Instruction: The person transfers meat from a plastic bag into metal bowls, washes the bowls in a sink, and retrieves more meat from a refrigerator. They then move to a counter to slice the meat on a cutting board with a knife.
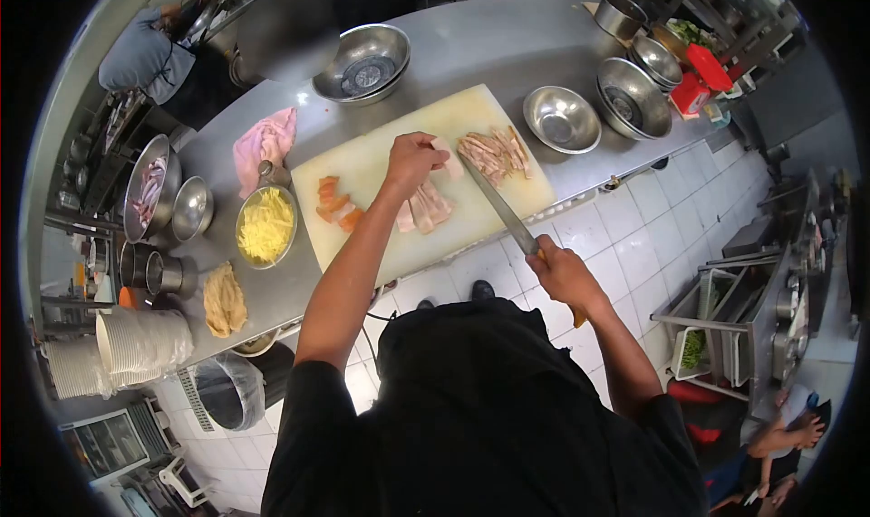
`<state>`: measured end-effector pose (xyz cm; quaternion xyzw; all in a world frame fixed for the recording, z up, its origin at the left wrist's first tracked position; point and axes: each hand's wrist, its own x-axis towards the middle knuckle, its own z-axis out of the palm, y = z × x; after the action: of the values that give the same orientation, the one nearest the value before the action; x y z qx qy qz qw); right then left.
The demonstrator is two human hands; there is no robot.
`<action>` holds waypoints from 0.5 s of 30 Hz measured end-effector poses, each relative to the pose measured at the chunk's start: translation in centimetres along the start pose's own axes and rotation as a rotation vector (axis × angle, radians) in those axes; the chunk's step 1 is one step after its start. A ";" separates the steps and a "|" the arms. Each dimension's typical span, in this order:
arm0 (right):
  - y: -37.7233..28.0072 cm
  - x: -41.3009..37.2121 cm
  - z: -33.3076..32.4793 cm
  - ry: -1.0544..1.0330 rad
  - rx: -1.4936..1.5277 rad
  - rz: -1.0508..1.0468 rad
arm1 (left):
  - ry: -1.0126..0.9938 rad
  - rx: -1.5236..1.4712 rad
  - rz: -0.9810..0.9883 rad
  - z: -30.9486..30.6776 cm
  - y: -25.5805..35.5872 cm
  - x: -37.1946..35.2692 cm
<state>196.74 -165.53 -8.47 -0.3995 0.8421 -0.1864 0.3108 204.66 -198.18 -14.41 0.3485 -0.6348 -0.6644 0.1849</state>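
Left hand (416, 164) reaches forward, pinching a meat slice (451, 165); right hand (566, 276) grips the knife (500, 207).
I see the slice pale pink, thin.

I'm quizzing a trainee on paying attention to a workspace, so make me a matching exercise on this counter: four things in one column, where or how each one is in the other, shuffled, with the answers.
Things
1. Knife
2. Pink cloth
3. Yellow strips
4. Red scale

Place or state
A. Crumpled on the counter
B. Beyond the cutting board's right side, near stacked bowls
C. Held in the right hand
D. Heaped in a round metal bowl

Right pairs: 1-C, 2-A, 3-D, 4-B
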 end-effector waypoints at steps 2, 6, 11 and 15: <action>-0.4 -0.1 -0.4 -0.022 0.024 0.012 | -0.071 -0.157 -0.094 1.3 -0.7 -0.6; -0.9 -0.1 -0.2 0.011 0.004 -0.014 | 0.119 0.526 0.145 3.2 -0.6 -3.9; -1.6 -1.2 0.4 0.081 -0.050 -0.071 | 0.206 0.700 0.543 2.6 -3.3 -4.1; -2.4 -1.8 0.8 0.098 -0.100 -0.108 | 0.124 0.654 0.629 2.8 -3.6 -4.2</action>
<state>199.54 -165.65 -7.05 -0.4497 0.8418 -0.1800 0.2382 206.36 -192.84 -17.06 0.2180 -0.8739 -0.3186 0.2955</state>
